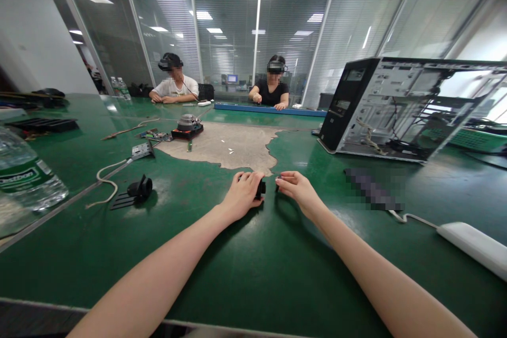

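Observation:
My left hand (pixel 241 195) is wrapped over a small black part (pixel 260 189) at the middle of the green table (pixel 253 274). The fingers hide most of that part, so its kind is unclear. Just to the right, my right hand (pixel 300 194) pinches a small dark piece (pixel 278 184) between thumb and fingertips. A narrow gap separates the two hands. Farther left lies a black plastic piece (pixel 139 189) with a round end and flat slats. Behind it sits a metal bracket (pixel 141 150) with a pale cable.
An opened computer case (pixel 348 105) stands at right. A water bottle (pixel 29 177) is at left. A white device (pixel 471 245) with a cable lies near right. Beyond the bare brown patch (pixel 222 142), a motor-like part (pixel 188 125) stands. Two people (pixel 174 82) wearing headsets sit opposite.

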